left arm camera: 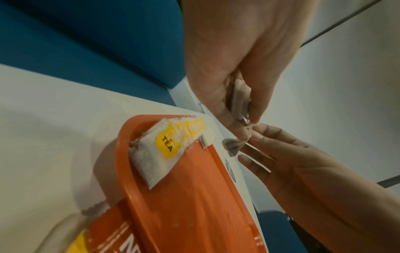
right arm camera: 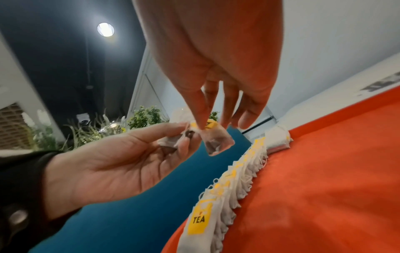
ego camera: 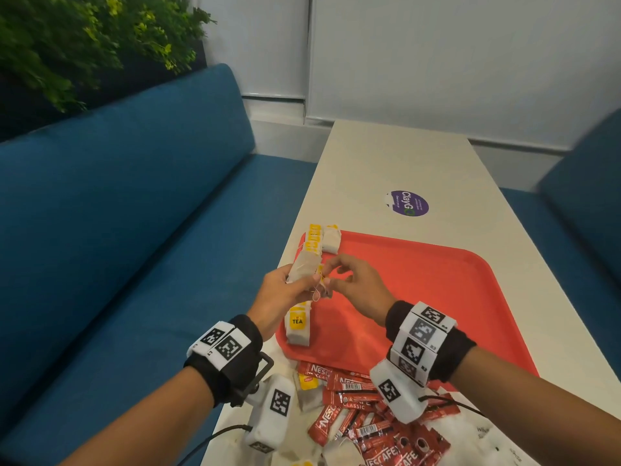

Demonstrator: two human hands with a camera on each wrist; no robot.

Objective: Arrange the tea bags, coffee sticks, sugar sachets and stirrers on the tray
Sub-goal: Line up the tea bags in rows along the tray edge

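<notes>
My left hand grips a small bunch of white tea bags above the left edge of the red tray. My right hand meets it and pinches the yellow-tagged top of one tea bag from that bunch. In the right wrist view the left hand still holds another bag. A row of tea bags with yellow tags lies along the tray's left side, also seen as a row of tea bags. Red coffee sticks lie piled on the table before the tray.
White sachets lie at the near right beside the coffee sticks. The cream table carries a purple sticker beyond the tray. Blue bench seats flank the table on both sides, with plants at the far left.
</notes>
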